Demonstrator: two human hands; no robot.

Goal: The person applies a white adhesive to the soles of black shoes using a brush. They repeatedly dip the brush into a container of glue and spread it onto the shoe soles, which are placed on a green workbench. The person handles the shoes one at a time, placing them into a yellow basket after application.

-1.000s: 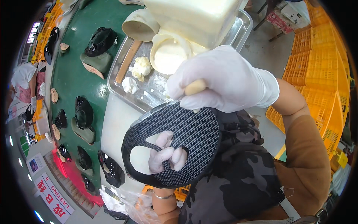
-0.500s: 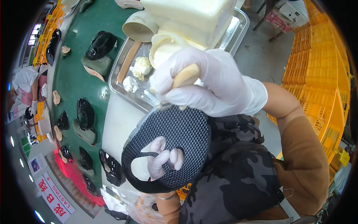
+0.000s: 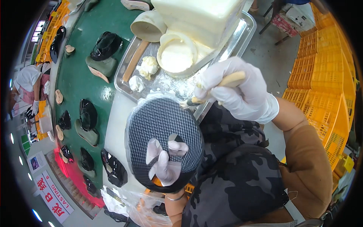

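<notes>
My left hand (image 3: 166, 162), in a white glove, holds a black shoe upper (image 3: 162, 125) with its grey woven inside facing me. Its fingers and thumb come through the cut-outs and are closed on the strap between them. White paste lines the upper's far edge. My right hand (image 3: 242, 90), also gloved, grips the wooden handle of a brush (image 3: 231, 78). The brush's dark tip is at the upper's far right edge; I cannot tell whether it touches. Just beyond stands a round tub of cream-coloured paste (image 3: 177, 56).
A metal tray (image 3: 126, 85) carries the tub, a beige cup (image 3: 148, 25), a wooden stick (image 3: 136, 60) and white lumps. On the left, a green conveyor (image 3: 81, 68) bears black uppers and soles. Yellow crates (image 3: 321, 83) stack at right. A co-worker (image 3: 30, 85) stands far left.
My right hand has drawn the brush to the right, uncovering the paste tub. The upper has turned in my left hand, and its white-coated far edge now shows.
</notes>
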